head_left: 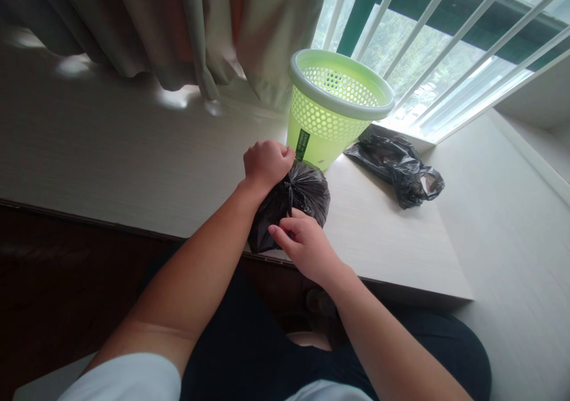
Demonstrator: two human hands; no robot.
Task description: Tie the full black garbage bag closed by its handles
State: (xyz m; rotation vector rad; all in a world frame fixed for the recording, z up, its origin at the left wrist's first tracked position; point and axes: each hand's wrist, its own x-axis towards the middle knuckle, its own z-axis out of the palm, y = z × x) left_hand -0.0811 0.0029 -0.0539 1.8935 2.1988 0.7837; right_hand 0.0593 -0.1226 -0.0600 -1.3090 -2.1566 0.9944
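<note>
A full black plastic garbage bag (312, 190) sits near the front edge of the pale ledge, its gathered top pulled tight into folds. My left hand (267, 162) is closed in a fist at the far side of the gathered neck, gripping the bag's plastic. On the near side, my right hand (300, 239) has its fingers curled against the bag, closed on part of its plastic with the thumb pointing left. Just behind the bag stands a green trash basket (327, 133) with a grey rim and a perforated upper wall.
A second, crumpled black plastic bag (401, 166) lies right of the basket. Curtains (178, 27) hang behind the ledge (111, 157) on the left. White window bars (423, 18) rise behind the basket, and a pale panel (512, 211) borders the ledge on the right.
</note>
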